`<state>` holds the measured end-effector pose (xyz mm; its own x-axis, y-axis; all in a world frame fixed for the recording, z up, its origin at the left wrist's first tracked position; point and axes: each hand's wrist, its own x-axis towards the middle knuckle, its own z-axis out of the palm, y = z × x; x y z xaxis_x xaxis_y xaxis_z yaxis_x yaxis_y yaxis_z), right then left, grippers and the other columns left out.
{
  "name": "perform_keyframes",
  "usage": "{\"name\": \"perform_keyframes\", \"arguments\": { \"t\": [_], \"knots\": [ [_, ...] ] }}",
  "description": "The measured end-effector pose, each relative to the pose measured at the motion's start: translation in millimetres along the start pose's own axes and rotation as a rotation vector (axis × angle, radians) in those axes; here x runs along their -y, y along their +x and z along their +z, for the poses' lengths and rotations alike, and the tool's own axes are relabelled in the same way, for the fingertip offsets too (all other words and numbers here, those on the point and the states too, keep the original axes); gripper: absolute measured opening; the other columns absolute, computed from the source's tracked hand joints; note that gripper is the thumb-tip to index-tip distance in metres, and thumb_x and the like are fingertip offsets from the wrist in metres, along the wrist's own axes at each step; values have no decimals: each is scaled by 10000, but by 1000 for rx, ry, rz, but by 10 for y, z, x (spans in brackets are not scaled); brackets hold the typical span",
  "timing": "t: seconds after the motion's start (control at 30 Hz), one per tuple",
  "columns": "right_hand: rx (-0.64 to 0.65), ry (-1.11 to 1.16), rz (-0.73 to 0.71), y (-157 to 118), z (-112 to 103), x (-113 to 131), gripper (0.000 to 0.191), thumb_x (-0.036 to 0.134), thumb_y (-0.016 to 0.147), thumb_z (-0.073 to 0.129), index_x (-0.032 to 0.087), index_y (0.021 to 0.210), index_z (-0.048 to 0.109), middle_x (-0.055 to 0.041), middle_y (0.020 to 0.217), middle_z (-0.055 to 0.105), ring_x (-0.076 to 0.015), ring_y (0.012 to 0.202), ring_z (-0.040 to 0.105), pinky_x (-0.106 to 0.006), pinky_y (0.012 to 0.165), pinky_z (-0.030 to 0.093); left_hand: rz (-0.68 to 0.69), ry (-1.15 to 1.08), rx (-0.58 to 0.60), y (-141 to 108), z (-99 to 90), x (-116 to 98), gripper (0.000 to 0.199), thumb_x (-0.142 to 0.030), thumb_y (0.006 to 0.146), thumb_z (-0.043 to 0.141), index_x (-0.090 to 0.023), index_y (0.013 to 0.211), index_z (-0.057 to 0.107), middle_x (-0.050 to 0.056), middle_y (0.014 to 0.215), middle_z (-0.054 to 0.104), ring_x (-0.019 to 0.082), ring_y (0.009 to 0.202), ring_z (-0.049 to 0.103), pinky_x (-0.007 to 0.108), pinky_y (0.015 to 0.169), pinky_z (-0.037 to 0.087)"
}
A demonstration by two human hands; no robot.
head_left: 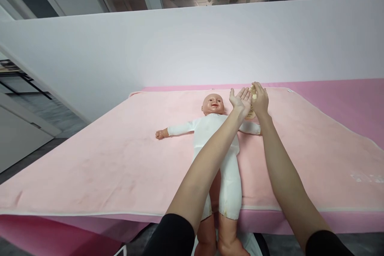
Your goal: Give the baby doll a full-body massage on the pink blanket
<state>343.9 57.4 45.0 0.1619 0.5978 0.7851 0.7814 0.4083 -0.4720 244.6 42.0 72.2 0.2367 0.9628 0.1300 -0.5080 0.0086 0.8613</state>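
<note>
A baby doll [213,136] with a white cloth body lies face up on a pink towel [120,160], its arms spread and its lower legs past the towel's front edge. Beside the doll's head, my left hand [242,99] is held palm up, fingers spread, with nothing in it. Just to its right, my right hand [260,98] has its fingers curled by a pale yellowish bottle [250,115], which is partly hidden behind both hands. Whether the right fingers grip the bottle is unclear.
A white partition wall [192,48] rises behind the padded pink surface [339,100]. The surface's front edge runs close to my forearms. A doorway and grey floor show at the left.
</note>
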Motion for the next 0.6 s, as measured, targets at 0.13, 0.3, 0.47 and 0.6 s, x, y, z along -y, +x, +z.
{"name": "perform_keyframes", "arguments": {
  "t": [0.13, 0.3, 0.47, 0.6],
  "knots": [
    [-29, -28, 22, -19, 30, -7, 416, 177, 811, 327, 208, 1182, 512, -68, 1260, 535, -195, 1168, 471, -454, 1033, 296, -127, -386, -104, -95, 138, -147, 675, -509, 879, 182, -25, 1298, 394, 181, 1330, 448, 195, 1234, 448, 303, 973, 430],
    [-38, -76, -9, -11, -1, 33, 455, 196, 839, 310, 198, 1270, 458, -59, 1341, 464, -202, 1300, 324, -424, 1054, 283, -207, -579, -207, -191, 243, -248, 625, -483, 862, 281, -44, 1290, 406, 156, 1347, 436, 190, 1262, 413, 260, 980, 409],
    [-33, -26, 9, -14, 54, 80, 454, 194, 876, 218, 183, 1240, 489, -66, 1305, 494, -172, 1277, 361, -404, 1069, 269, -207, -564, -182, -193, 270, -272, 625, -471, 866, 269, -39, 1305, 376, 160, 1352, 424, 174, 1218, 466, 235, 937, 443],
    [-69, 44, 31, -28, 110, 83, 423, 231, 884, 233, 169, 1160, 548, -81, 1242, 538, -167, 1196, 447, -383, 1044, 313, -200, -525, -172, -191, 291, -290, 623, -462, 872, 247, -36, 1314, 355, 164, 1359, 415, 177, 1224, 461, 247, 928, 454]
  ]
}}
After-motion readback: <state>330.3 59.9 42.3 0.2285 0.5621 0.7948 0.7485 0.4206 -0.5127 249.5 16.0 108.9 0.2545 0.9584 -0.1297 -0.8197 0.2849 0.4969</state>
